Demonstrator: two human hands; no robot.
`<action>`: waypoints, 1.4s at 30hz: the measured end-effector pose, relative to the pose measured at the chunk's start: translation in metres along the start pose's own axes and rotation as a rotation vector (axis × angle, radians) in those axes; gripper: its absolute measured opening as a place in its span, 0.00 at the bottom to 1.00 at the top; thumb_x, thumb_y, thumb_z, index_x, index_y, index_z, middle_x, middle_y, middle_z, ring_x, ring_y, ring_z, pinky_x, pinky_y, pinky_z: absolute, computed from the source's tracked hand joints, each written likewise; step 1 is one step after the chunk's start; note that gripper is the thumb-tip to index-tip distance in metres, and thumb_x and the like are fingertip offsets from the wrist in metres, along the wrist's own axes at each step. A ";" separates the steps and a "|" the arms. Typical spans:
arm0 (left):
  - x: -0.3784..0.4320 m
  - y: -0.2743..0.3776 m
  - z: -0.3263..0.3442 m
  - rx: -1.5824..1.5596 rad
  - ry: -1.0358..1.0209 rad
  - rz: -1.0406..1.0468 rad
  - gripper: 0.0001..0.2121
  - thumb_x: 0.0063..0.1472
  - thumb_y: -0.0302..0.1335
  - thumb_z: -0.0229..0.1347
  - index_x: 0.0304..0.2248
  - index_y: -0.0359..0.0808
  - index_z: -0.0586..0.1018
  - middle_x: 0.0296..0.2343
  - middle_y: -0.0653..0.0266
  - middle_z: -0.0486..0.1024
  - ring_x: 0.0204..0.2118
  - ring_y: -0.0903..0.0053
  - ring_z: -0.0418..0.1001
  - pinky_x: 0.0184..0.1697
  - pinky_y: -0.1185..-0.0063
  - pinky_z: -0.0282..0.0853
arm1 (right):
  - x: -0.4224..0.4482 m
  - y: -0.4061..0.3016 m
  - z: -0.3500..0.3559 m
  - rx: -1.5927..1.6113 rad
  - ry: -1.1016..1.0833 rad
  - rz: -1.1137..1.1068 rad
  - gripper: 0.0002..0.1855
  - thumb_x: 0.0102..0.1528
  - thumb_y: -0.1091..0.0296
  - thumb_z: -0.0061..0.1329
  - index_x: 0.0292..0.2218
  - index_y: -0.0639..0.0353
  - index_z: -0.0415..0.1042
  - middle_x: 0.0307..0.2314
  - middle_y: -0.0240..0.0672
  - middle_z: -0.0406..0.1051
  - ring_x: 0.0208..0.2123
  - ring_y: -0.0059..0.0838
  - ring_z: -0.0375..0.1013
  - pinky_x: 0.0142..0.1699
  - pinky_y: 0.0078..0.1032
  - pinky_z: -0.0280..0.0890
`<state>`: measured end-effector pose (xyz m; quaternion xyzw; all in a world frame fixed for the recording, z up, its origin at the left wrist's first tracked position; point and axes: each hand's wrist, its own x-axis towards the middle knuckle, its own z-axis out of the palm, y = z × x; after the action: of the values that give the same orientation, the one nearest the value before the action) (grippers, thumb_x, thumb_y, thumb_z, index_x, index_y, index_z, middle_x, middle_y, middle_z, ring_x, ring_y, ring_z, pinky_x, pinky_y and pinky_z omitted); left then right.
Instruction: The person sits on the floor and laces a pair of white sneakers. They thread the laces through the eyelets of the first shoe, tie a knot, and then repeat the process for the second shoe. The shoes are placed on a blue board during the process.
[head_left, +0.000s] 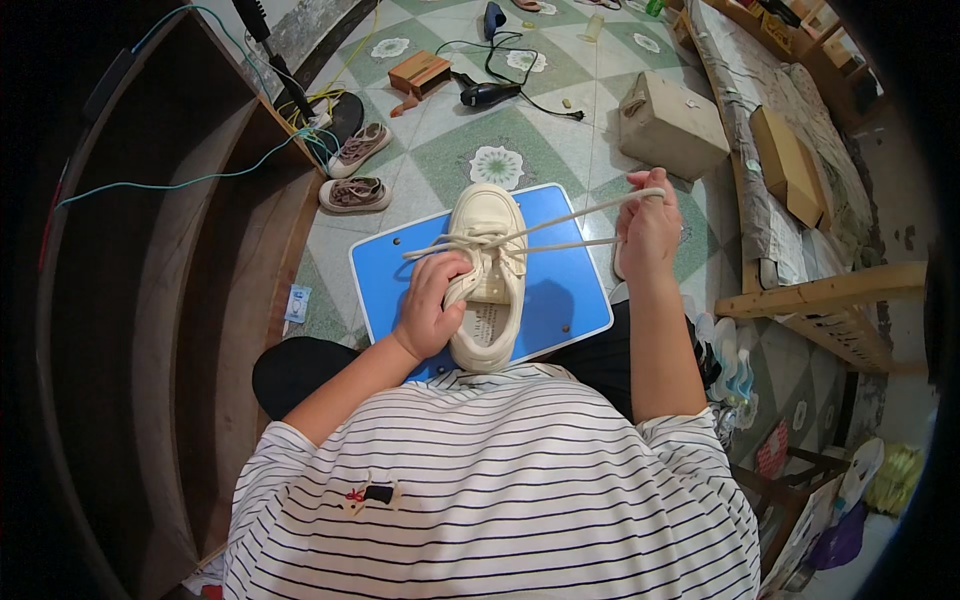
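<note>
A cream lace-up sneaker (489, 216) stands on a small blue board with a white rim (541, 322), its toe pointing away from me. My left hand (435, 304) grips the shoe's left side near the collar, thumb at the opening. Off to the right, my right hand (651, 225) is closed on a pale shoelace (574, 216), which runs taut from the eyelets in two strands. Another stretch of lace (431, 250) lies loose over the left edge of the shoe. Printed writing shows on the insole (484, 324).
Brown lace-up sneakers (356, 193) sit beside a wooden shelf (247, 165) on the left. Farther off are a black hair dryer (489, 94) with its cord and an orange box (420, 73). At right stand a beige box (671, 124) and a wooden bed frame (817, 292).
</note>
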<state>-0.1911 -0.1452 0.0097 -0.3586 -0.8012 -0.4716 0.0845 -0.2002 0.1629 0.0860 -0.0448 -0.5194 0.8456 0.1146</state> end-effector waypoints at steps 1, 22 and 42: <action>0.000 0.000 0.000 0.002 -0.003 -0.003 0.21 0.47 0.30 0.49 0.43 0.33 0.69 0.43 0.52 0.66 0.46 0.57 0.62 0.53 0.69 0.54 | -0.002 0.002 0.001 -0.358 0.089 -0.259 0.12 0.59 0.59 0.44 0.34 0.60 0.67 0.17 0.29 0.63 0.18 0.20 0.62 0.25 0.19 0.60; 0.064 0.007 -0.028 -0.236 -0.208 -0.585 0.10 0.59 0.32 0.50 0.28 0.33 0.74 0.19 0.64 0.71 0.21 0.80 0.66 0.27 0.80 0.63 | -0.094 0.049 0.077 -0.873 -0.922 -0.314 0.11 0.48 0.68 0.50 0.35 0.57 0.70 0.30 0.39 0.70 0.32 0.40 0.70 0.36 0.33 0.65; 0.085 -0.002 -0.012 0.428 -0.137 -0.178 0.07 0.55 0.28 0.54 0.27 0.34 0.71 0.25 0.55 0.72 0.28 0.58 0.71 0.31 0.68 0.66 | -0.093 0.081 0.073 -0.899 -0.933 -0.459 0.13 0.49 0.55 0.48 0.34 0.51 0.71 0.16 0.40 0.69 0.20 0.44 0.68 0.25 0.38 0.61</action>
<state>-0.2564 -0.1136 0.0554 -0.2918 -0.9151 -0.2711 0.0620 -0.1360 0.0419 0.0428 0.3921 -0.8112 0.4332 0.0254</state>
